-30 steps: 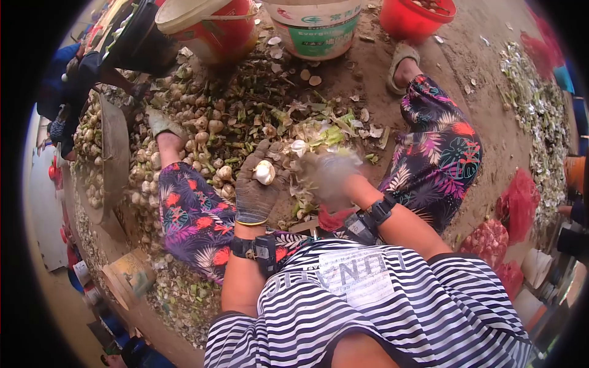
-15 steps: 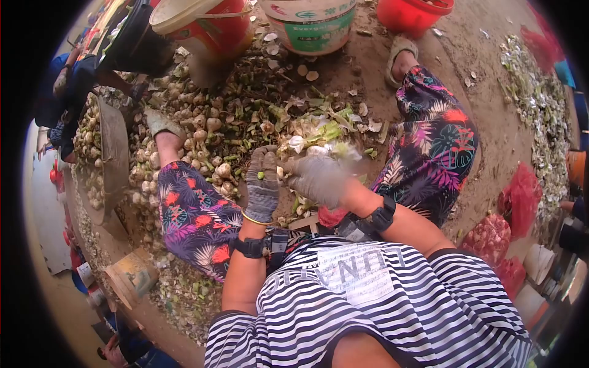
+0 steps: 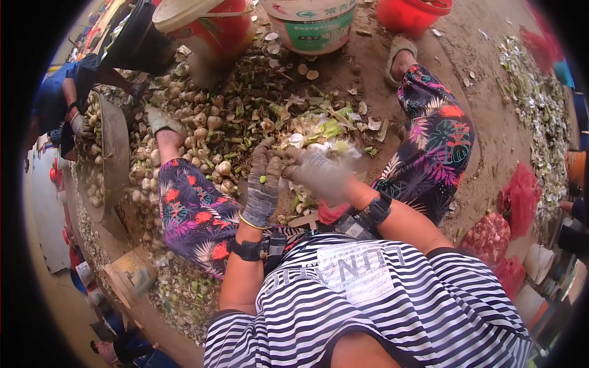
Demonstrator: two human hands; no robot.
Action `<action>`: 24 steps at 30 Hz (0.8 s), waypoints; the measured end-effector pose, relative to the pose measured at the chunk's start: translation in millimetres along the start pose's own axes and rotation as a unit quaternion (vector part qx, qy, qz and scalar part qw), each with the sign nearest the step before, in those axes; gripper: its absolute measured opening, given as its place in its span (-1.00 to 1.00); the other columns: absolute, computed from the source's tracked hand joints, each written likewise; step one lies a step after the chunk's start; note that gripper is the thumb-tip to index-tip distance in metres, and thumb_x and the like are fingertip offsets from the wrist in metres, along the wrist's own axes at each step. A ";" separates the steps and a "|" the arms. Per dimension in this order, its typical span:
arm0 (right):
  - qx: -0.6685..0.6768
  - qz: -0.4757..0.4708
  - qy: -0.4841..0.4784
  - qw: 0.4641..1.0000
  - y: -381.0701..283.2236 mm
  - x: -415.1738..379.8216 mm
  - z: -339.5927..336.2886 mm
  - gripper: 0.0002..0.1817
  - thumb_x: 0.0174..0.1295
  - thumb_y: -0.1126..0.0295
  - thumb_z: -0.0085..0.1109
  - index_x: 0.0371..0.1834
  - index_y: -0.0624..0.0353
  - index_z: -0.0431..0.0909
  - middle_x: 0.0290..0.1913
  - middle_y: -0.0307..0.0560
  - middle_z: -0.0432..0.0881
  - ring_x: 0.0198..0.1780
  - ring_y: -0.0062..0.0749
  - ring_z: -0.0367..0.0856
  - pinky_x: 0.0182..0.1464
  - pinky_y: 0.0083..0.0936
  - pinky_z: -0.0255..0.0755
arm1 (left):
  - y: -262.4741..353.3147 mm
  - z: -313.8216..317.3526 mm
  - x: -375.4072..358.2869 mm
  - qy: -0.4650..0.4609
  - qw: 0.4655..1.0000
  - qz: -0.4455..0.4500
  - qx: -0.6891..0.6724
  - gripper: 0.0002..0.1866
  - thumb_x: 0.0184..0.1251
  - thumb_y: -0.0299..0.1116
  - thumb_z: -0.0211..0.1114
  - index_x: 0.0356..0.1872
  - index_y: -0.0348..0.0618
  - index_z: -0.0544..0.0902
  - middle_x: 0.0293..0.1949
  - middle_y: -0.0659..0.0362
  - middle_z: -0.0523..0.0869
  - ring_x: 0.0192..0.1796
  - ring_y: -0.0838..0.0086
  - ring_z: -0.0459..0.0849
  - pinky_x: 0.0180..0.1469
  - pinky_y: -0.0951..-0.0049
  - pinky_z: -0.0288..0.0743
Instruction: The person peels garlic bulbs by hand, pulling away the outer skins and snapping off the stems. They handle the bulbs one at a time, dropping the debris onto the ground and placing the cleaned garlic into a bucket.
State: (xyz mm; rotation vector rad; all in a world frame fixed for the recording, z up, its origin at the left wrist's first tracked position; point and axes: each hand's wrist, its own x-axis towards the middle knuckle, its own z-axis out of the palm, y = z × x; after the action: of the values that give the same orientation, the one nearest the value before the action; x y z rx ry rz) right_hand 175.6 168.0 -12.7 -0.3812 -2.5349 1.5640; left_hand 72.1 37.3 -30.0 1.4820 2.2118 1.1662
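Note:
My left hand (image 3: pixel 262 184), in a grey knitted glove with soiled fingers, is raised between my knees. Its fingers are bent together, and a small green spot shows on it; what it holds is hidden. Close against its fingertips is my right hand (image 3: pixel 316 173), also gloved and partly blurred, with its fingers curled round something I cannot make out. Beyond both hands lie pale peeled skins (image 3: pixel 328 130) and green-brown stem scraps (image 3: pixel 245 107). Garlic bulbs (image 3: pixel 199 134) are heaped by my left foot.
Ahead stand a red bucket with a pale rim (image 3: pixel 224 30), a white-and-green bucket (image 3: pixel 313 27) and a red tub (image 3: pixel 411 18). At left, a person's gloved hand (image 3: pixel 78 124) is by a bulb-filled basket (image 3: pixel 115 147). Red net bags (image 3: pixel 488 236) lie at right.
My hands have come closer together at the fingertips, with the left fingers more bent. At the left, the other person has leaned in and a gloved hand has come to the basket.

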 end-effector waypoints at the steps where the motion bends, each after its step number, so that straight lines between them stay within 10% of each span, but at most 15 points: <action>1: 0.059 0.016 -0.074 0.995 -11.6 -6.1 -22.3 -0.49 0.02 0.10 0.06 -0.01 0.21 0.46 -0.18 0.21 0.58 -0.10 0.01 0.55 -0.05 -0.25 0.40 | 6.3 4.7 1.9 0.016 0.986 -0.087 -0.143 -0.64 0.39 -0.33 -0.07 0.13 -0.27 0.34 0.13 0.00 0.39 0.14 0.34 0.41 0.17 0.41 0.30; 2: 0.059 0.017 -0.073 0.995 -1.3 -4.2 -14.8 -0.49 0.02 0.10 0.06 -0.01 0.21 0.46 -0.18 0.21 0.58 -0.10 0.01 0.55 -0.05 -0.25 0.40 | 9.8 7.1 3.5 0.031 0.943 -0.171 -0.282 -0.63 0.39 -0.35 -0.07 0.17 -0.25 0.31 0.18 -0.01 0.35 0.18 0.33 0.40 0.19 0.40 0.30; 4: -0.027 0.043 -0.123 0.991 36.2 1.9 15.6 -0.52 0.02 0.09 0.06 -0.05 0.18 0.51 -0.16 0.19 0.58 -0.08 -0.03 0.55 -0.05 -0.27 0.40 | -5.7 6.8 -2.4 0.015 0.989 -0.074 -0.125 -0.59 0.40 -0.30 -0.09 0.22 -0.18 0.28 0.22 0.06 0.31 0.12 0.35 0.45 0.11 0.41 0.39; 6: -0.122 0.201 -0.283 0.930 18.7 1.0 13.8 -0.69 0.00 0.27 0.17 -0.20 0.15 0.50 -0.08 -0.01 0.53 -0.03 -0.16 0.49 -0.07 -0.31 0.38 | 18.7 -13.9 12.6 0.048 0.740 -0.279 -0.610 -0.49 0.36 -0.23 -0.01 0.28 -0.16 0.19 0.22 0.05 0.32 0.18 0.38 0.37 0.16 0.37 0.34; 8: -0.140 0.147 -0.227 0.953 7.6 -12.1 13.9 -0.67 0.06 0.19 0.09 -0.19 0.17 0.49 -0.15 0.01 0.56 -0.10 -0.17 0.54 -0.15 -0.31 0.42 | 16.1 -22.3 17.6 0.068 0.755 -0.295 -0.581 -0.43 0.34 -0.12 -0.01 0.28 -0.17 0.17 0.25 0.02 0.29 0.23 0.30 0.32 0.17 0.30 0.33; 11: -0.061 0.131 -0.185 0.972 7.2 -2.5 0.7 -0.62 0.04 0.11 0.06 -0.16 0.08 0.56 -0.18 0.17 0.58 -0.12 -0.01 0.55 -0.09 -0.25 0.41 | -1.8 -24.7 16.3 0.062 0.567 -0.299 -0.765 -0.42 0.29 -0.07 0.00 0.25 -0.18 0.25 0.20 -0.04 0.36 0.25 0.12 0.29 0.18 0.09 0.27; 14: -0.028 0.002 -0.059 0.998 24.2 -1.8 9.4 -0.65 0.07 0.10 0.01 -0.22 0.09 0.58 -0.21 0.18 0.58 -0.16 0.03 0.54 -0.11 -0.24 0.41 | -20.5 -15.7 13.7 0.109 0.549 -0.367 -0.742 -0.44 0.25 -0.03 0.02 0.17 -0.18 0.36 0.18 -0.05 0.39 0.24 0.10 0.31 0.17 -0.02 0.22; 15: 0.076 0.185 -0.100 0.975 0.0 1.9 -7.3 -0.65 0.09 0.10 -0.03 -0.27 0.12 0.59 -0.24 0.16 0.59 -0.17 0.03 0.54 -0.08 -0.25 0.40 | -23.2 -17.2 20.7 0.129 0.560 -0.431 -0.696 -0.49 0.23 -0.02 0.03 0.06 -0.17 0.45 0.11 -0.03 0.47 0.18 0.10 0.38 0.15 -0.08 0.18; 19: 0.088 0.123 -0.063 0.986 66.4 4.3 32.2 -0.58 0.03 0.19 -0.02 -0.04 0.14 0.49 -0.25 0.21 0.59 -0.17 0.01 0.55 -0.08 -0.26 0.41 | -77.2 -68.5 91.7 0.155 0.569 -0.425 -0.687 -0.61 0.24 -0.05 0.04 -0.22 -0.20 0.55 -0.18 -0.08 0.62 -0.08 0.00 0.55 -0.14 -0.01 0.47; 22: 0.039 0.215 -0.062 0.974 74.8 13.6 19.7 -0.54 0.02 0.15 0.02 -0.04 0.16 0.47 -0.24 0.30 0.55 -0.15 0.09 0.53 -0.10 -0.20 0.38 | -44.5 -176.5 239.5 0.122 0.701 -0.194 -0.675 -0.23 0.12 0.16 0.16 0.10 -0.36 0.28 0.02 -0.23 0.45 0.04 -0.03 0.47 0.04 0.00 0.44; 24: 0.022 0.215 -0.008 0.976 71.6 18.1 17.3 -0.59 0.09 0.07 0.01 -0.15 0.16 0.49 -0.29 0.24 0.56 -0.20 0.09 0.53 -0.15 -0.20 0.39 | -30.4 -195.8 296.4 0.237 0.721 -0.261 -0.597 0.06 -0.12 0.29 0.29 0.18 -0.44 0.13 0.14 -0.22 0.28 0.07 0.03 0.45 0.02 0.07 0.47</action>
State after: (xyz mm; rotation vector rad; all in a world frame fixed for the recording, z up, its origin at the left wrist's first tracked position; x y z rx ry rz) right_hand 164.1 189.0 -84.6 -0.9682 -2.5405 1.7569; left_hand -198.3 192.0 143.4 0.0086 1.2319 2.1835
